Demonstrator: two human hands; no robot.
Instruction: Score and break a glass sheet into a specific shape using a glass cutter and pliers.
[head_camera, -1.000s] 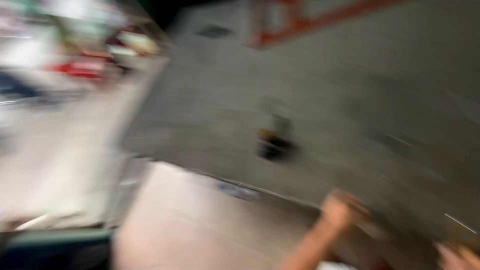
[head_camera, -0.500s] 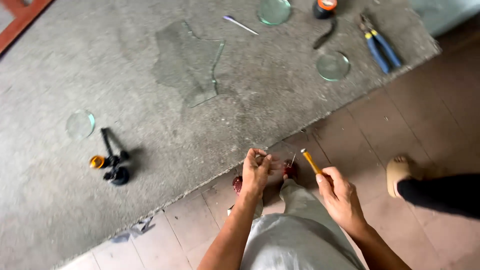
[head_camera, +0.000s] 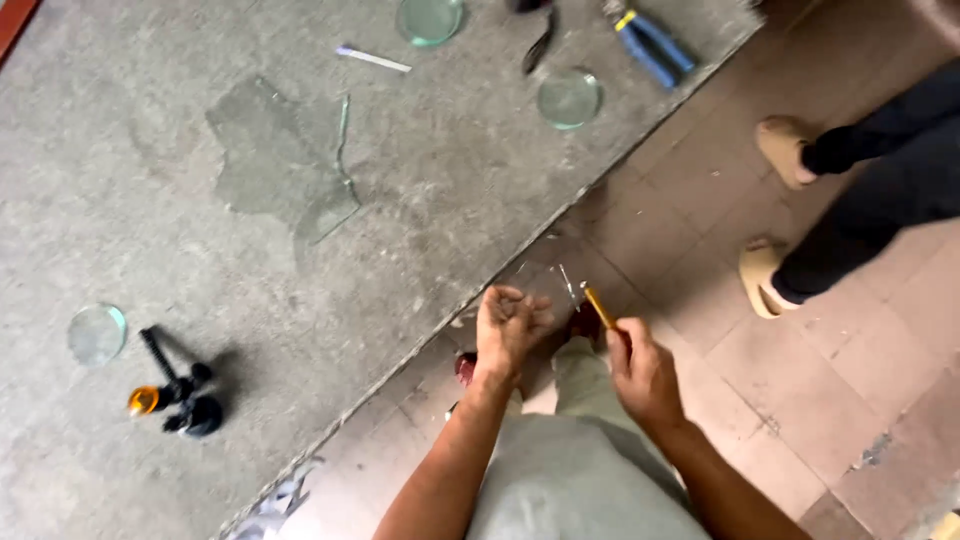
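**A:** Glass is seen all over the grey felt-covered floor mat (head_camera: 200, 250) in the head view. What is held in the hands?

**B:** A thin tool with a yellow handle (head_camera: 600, 308) is held in the right hand (head_camera: 642, 372). The fingers are closed around it, and it is pointed up and forward, like a pen kept ready. The left hand (head_camera: 510, 325) is curled loosely, just beside the tool. It cannot be told if something small is pinched in it.

**A:** Where are the hands kept?

**B:** They are held low, over the tiled floor (head_camera: 820, 400), right at the edge of the mat and above the person's own knees. Tiny glass bits (head_camera: 565, 280) are seen just beyond the fingers.

**A:** What is laid on the mat?

**B:** A big, jagged sheet of glass (head_camera: 285, 165) is laid flat in the middle, likely so it cannot slip or crack on the soft cover. Round glass discs are placed apart: one at the far left (head_camera: 97, 333), one at the top (head_camera: 428, 18), one near the edge (head_camera: 568, 97). A black tool with an orange end (head_camera: 170, 392) is set near the left disc. Blue-handled pliers (head_camera: 650, 45) are left at the top, well apart from the hands.

**A:** Is anyone else seen?

**B:** Two feet in tan slippers (head_camera: 775, 210) are seen at the right, on the tiles.
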